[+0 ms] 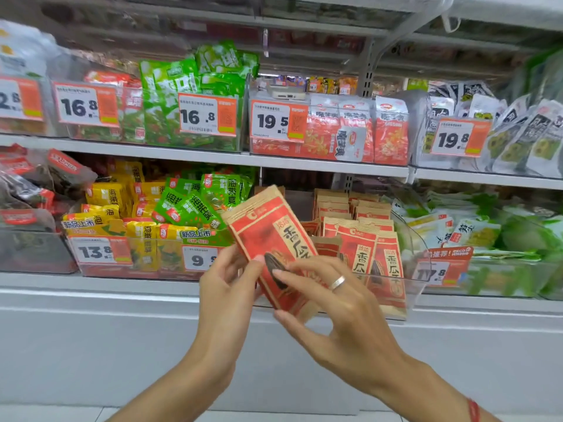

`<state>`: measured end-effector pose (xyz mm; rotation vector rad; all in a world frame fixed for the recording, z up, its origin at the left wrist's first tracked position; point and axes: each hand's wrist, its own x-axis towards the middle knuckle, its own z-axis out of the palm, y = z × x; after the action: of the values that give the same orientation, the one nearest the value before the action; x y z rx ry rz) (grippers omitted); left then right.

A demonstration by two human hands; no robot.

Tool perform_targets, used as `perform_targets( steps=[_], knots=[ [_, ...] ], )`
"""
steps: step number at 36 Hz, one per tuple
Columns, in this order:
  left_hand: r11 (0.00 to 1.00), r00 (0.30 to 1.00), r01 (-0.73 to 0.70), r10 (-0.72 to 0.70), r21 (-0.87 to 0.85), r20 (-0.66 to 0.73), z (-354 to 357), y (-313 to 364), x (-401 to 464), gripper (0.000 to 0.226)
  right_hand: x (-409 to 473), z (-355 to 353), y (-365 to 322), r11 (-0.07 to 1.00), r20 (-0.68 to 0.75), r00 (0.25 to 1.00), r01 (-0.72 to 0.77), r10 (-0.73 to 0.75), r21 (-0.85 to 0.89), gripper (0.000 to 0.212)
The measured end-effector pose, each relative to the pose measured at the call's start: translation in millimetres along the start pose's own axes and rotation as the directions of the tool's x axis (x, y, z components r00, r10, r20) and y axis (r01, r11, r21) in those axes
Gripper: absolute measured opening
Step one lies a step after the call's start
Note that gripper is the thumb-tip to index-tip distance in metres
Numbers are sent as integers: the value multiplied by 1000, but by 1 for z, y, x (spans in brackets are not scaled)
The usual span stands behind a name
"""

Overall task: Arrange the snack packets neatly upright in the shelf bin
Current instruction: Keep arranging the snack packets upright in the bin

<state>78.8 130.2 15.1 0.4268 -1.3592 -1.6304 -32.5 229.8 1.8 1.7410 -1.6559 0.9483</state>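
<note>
Both hands clamped on one red packet (268, 239): left hand (227, 287) pinching its left edge, right hand (332, 303) its lower front, tilted before clear bin (408, 287) at shelf (122, 284) front edge.

A red and tan snack packet (271, 239), printed with dark sunflower seeds and black characters, is out in front of the shelf, tilted with its top leaning left. To its right, the clear shelf bin (411, 287) on the lower shelf holds more of the same packets (365, 239): the near ones stand upright, faces forward, side by side against the bin's front wall, with further rows stacked up behind them toward the back.
</note>
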Motion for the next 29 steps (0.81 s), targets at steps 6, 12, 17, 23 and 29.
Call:
perform_targets(
  steps=[6, 12, 17, 23, 29],
  knots=[
    [752, 921, -388, 296, 533, 253, -18, -13, 12, 26, 18, -19, 1, 984, -148, 973, -173, 178, 48, 52],
    [497, 784, -621, 390, 606, 484, -23, -11, 13, 30, 23, -25, 14, 937, 72, 972, -235, 224, 260, 25],
    [463, 765, -624, 526, 629, 372, -35, -9, 34, 28, 37, -37, 16, 947, -64, 984, -144, 169, 286, 21],
    [106, 724, -450, 625, 887, 293, -67, -20, 95, 35, 71, -65, 34, 947, -324, 920, -124, 222, 295, 21],
    [-176, 735, -384, 536, 906, 416, -92, -73, 149, 47, 100, -42, 93, 996, -229, 970, -85, 81, -5, 15]
  ],
)
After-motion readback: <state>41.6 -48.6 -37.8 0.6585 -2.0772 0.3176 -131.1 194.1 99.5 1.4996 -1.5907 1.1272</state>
